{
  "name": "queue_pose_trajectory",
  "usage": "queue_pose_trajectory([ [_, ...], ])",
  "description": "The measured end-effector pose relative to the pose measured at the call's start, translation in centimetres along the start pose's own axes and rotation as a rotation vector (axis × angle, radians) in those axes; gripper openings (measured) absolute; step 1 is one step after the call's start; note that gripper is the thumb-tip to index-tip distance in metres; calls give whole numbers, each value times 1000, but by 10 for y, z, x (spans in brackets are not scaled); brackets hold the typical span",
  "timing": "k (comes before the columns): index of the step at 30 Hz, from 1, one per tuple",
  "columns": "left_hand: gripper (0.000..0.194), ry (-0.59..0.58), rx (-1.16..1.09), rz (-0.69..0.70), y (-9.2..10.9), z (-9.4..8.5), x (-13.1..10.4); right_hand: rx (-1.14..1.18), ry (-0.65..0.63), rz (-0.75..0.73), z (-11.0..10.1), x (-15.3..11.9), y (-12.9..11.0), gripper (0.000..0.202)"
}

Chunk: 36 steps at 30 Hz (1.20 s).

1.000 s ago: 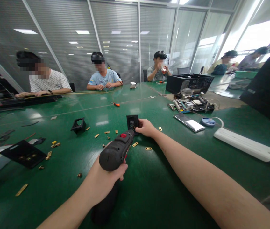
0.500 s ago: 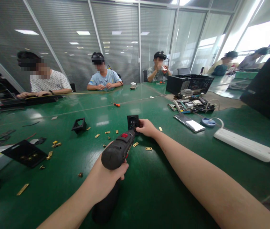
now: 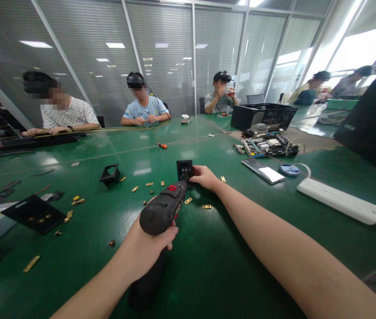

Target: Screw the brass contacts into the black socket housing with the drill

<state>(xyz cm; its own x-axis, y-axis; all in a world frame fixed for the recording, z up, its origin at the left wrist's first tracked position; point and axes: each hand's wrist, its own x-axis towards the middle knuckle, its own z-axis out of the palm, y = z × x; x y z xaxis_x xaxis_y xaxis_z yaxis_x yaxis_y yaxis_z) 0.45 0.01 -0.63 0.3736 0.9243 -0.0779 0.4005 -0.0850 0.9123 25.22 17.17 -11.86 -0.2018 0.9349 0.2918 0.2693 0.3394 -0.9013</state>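
My left hand [image 3: 153,248] is wrapped round the grip of a black cordless drill [image 3: 161,210] with a red switch on top. The drill's front end points at a small black plate-like part [image 3: 184,172] standing upright on the green table [image 3: 228,266]. Whether the drill's tip touches that part cannot be made out. My right hand [image 3: 206,178] pinches the right edge of the black part. Small brass plates [image 3: 207,207] and brass screws lie around it. A black square frame [image 3: 110,174] rests to the left.
At the left lies a black panel [image 3: 35,214] with brass pieces. A phone [image 3: 263,171], a white power strip [image 3: 339,201], a circuit board [image 3: 271,144] and a black case [image 3: 263,116] are at the right. An orange screwdriver [image 3: 162,145] lies farther back. Several people sit beyond.
The drill has shifted very slightly left and back from the black part. My right hand keeps its grip on the part's edge.
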Motion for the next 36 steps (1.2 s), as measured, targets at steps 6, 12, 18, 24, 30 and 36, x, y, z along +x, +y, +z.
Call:
queue_pose_trajectory([
  [6,14,11,25,28,1,0,0,-55,25,19,5,0,4,33],
  [12,8,-19,67,14,-1,-2,4,-112,37,34,5,-2,-1,33],
  [18,9,-14,64,25,-5,-3,4,-148,43,37,5,-4,-2,32],
  [24,9,-17,69,35,-6,-3,4,-161,42,21,5,-2,1,32],
  [30,9,-8,58,37,-5,-3,2,-177,36,13,5,0,6,34],
  [36,10,17,60,33,-4,-2,1,-198,25,9,5,2,11,32],
])
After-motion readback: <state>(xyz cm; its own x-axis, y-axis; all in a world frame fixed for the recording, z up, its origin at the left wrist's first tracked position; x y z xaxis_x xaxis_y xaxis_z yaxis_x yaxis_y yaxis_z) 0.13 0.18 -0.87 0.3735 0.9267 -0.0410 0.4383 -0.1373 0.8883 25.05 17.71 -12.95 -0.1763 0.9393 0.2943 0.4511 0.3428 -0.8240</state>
